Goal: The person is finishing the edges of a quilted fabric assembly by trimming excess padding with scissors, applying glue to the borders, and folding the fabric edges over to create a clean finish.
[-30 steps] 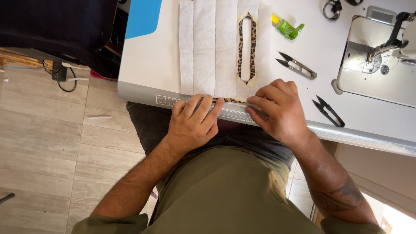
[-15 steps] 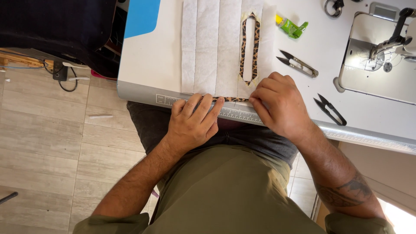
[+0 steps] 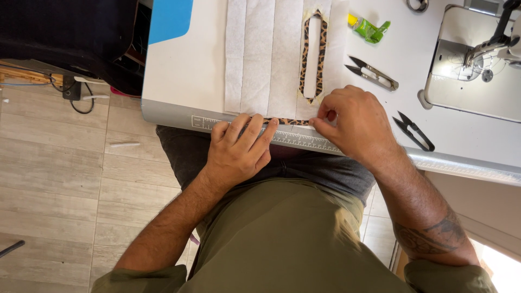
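Note:
A narrow leopard-print fabric strip [image 3: 286,121] lies along the ruler [image 3: 304,141] on the white table's front edge. My left hand [image 3: 239,149] lies flat with its fingertips pressing the strip's left end against the ruler. My right hand [image 3: 355,122] pinches the strip's right end between thumb and fingers. Just beyond my hands lie white fabric strips [image 3: 268,54], and on them an elongated leopard-print loop [image 3: 313,54].
Two thread snips lie right of my right hand: a silver pair [image 3: 373,74] and a black pair [image 3: 413,131]. A green and yellow tube [image 3: 369,28] sits farther back. A sewing machine [image 3: 477,59] fills the right. A blue sheet [image 3: 169,19] lies at the back left.
My right hand has slid a little to the right along the ruler and now pinches the strip. The left hand stays pressed in place.

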